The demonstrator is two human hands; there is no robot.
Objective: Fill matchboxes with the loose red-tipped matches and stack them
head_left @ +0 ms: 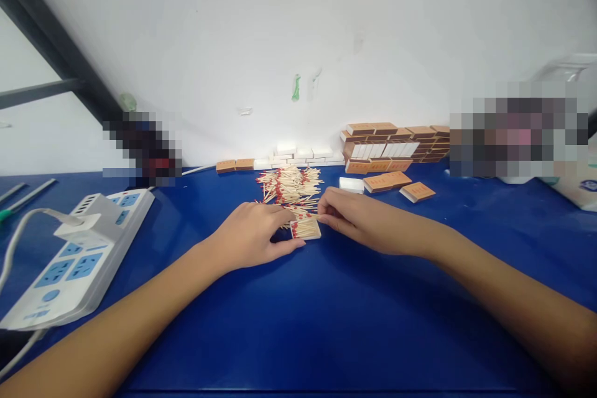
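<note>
A small white matchbox tray (306,229) filled with red-tipped matches lies on the blue table (298,311). My left hand (254,236) grips the tray from the left, thumb below and fingers above it. From the right, my right hand (354,214) pinches a few matches at the tray's upper edge. Just behind the tray lies a loose pile of matches (290,186).
Stacked brown matchbox sleeves and white trays (396,148) stand against the wall at the back right, with loose boxes (387,181) in front. A row of trays (298,155) lines the wall. A white power strip (79,249) with a plugged-in adapter lies at the left.
</note>
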